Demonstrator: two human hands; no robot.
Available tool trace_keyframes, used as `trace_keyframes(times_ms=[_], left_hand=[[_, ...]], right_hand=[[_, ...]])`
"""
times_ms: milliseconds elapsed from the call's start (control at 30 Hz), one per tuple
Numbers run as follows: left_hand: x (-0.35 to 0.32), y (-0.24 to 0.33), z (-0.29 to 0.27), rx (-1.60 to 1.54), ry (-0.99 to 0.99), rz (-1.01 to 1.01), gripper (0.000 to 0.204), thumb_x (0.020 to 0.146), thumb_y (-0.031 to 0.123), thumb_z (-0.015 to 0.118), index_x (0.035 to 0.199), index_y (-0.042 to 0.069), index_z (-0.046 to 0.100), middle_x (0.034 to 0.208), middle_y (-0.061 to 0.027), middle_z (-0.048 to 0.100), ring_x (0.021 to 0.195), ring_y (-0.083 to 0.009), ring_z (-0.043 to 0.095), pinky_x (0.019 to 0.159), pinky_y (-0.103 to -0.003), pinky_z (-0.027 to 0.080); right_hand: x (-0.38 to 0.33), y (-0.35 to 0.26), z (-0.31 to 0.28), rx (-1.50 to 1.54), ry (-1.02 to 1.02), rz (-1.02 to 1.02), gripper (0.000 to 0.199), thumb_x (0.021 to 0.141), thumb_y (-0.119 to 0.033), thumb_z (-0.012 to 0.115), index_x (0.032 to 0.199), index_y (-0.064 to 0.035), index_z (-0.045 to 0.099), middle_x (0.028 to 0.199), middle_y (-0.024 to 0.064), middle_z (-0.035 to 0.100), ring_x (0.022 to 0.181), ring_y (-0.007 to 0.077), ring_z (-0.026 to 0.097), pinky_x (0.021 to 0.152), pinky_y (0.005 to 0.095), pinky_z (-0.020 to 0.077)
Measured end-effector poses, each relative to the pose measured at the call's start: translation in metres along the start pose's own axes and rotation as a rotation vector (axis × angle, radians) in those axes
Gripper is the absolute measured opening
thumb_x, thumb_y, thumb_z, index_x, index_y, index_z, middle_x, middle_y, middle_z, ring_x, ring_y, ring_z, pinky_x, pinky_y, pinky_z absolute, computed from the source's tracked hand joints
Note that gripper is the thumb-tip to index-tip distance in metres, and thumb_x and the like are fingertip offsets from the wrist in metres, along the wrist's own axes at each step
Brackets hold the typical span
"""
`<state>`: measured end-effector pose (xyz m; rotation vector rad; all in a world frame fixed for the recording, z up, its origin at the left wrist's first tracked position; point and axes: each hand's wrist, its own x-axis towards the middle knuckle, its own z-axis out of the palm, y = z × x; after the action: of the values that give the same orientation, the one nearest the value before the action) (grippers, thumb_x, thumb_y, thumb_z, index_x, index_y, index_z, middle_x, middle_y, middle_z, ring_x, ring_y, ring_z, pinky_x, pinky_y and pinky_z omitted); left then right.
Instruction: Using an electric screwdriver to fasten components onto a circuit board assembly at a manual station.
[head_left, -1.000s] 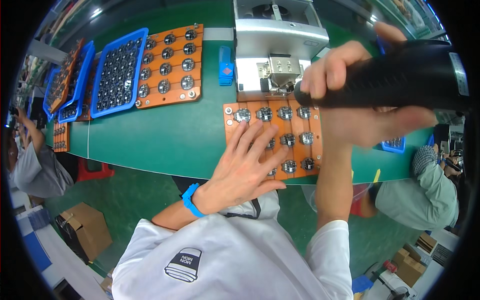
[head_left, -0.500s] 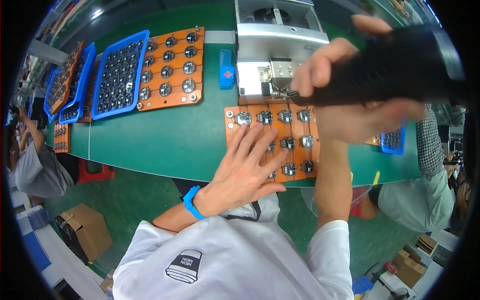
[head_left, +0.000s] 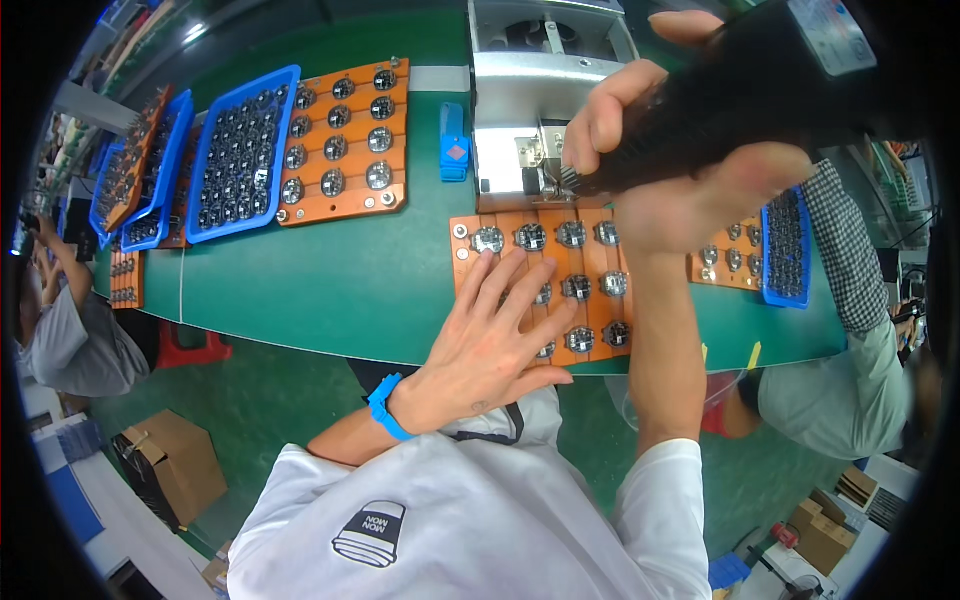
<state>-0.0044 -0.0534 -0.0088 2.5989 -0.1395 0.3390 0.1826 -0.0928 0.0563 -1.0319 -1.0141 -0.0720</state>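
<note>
My left hand [head_left: 485,340] lies flat with spread fingers on an orange fixture board [head_left: 595,262]. Rows of small round electronic parts [head_left: 577,288] sit in that board, some hidden under the fingers. My right hand [head_left: 670,205] is wrapped round a black handheld power tool, seemingly an electric screwdriver [head_left: 740,95]. Its narrow end points left, at the front of a silver metal machine [head_left: 540,90] behind the board. The tool's tip overlaps the machine's small metal outlet [head_left: 535,180]; whether they touch I cannot tell.
A blue tool or holder [head_left: 453,140] lies left of the machine. Further left are another filled orange board [head_left: 395,200] and a blue tray [head_left: 290,90] of round parts. At right stand a smaller orange board [head_left: 712,272] and blue tray [head_left: 800,300], beside a co-worker's checkered sleeve [head_left: 845,240].
My right hand and the power tool have shifted left and up, uncovering more of the orange board and blue tray at right. The left hand stays in place.
</note>
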Motion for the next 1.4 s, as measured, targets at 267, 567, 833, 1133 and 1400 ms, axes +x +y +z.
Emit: trace_keyframes(times_ms=[267,567,833,1133,1400], left_hand=[[-0.001,0.001,0.0,-0.012,0.003,0.005,0.067,0.072,0.045,0.078,0.125,0.009,0.06,0.141,-0.0216,0.043,0.133,-0.0445,0.037,0.111,-0.058,0.028],[-0.003,-0.002,0.005,-0.007,0.001,-0.016,0.065,0.069,0.047,0.079,0.124,0.015,0.065,0.145,-0.0178,0.041,0.135,-0.0421,0.036,0.112,-0.06,0.027],[0.0,-0.003,0.006,0.013,0.019,-0.012,0.059,0.07,0.049,0.078,0.119,0.017,0.069,0.144,-0.017,0.043,0.134,-0.0416,0.037,0.111,-0.061,0.028],[0.0,-0.003,0.006,0.006,0.016,-0.022,0.057,0.071,0.049,0.077,0.117,0.017,0.071,0.143,-0.0174,0.044,0.134,-0.0418,0.037,0.111,-0.061,0.028],[0.0,-0.002,0.004,0.006,0.017,-0.016,0.054,0.072,0.048,0.077,0.116,0.017,0.072,0.143,-0.0172,0.044,0.134,-0.0417,0.037,0.112,-0.06,0.028]], right_hand=[[-0.013,-0.018,-0.014,0.565,-0.119,0.227,0.053,0.089,-0.03,0.06,0.125,0.0061,0.048,0.072,0.0101,0.063,0.058,0.0134,0.06,0.054,0.0221,0.0475],[-0.071,-0.041,-0.043,0.485,-0.016,0.267,0.11,0.082,-0.087,0.032,0.151,-0.0049,0.012,0.072,0.0111,0.053,0.053,0.0204,0.054,0.051,0.0372,0.0508],[-0.083,-0.029,-0.043,0.594,0.082,0.29,0.104,0.08,-0.081,0.037,0.141,0.003,0.027,0.068,0.0166,0.057,0.052,0.0229,0.054,0.052,0.0348,0.0482],[-0.084,-0.031,-0.046,0.425,-0.047,0.277,0.1,0.087,-0.083,0.03,0.146,-0.0034,0.021,0.07,0.0113,0.052,0.051,0.0206,0.051,0.051,0.035,0.0493],[-0.087,-0.031,-0.043,0.395,-0.045,0.261,0.1,0.086,-0.083,0.03,0.145,-0.003,0.022,0.07,0.0113,0.053,0.051,0.0206,0.051,0.051,0.0337,0.049]])
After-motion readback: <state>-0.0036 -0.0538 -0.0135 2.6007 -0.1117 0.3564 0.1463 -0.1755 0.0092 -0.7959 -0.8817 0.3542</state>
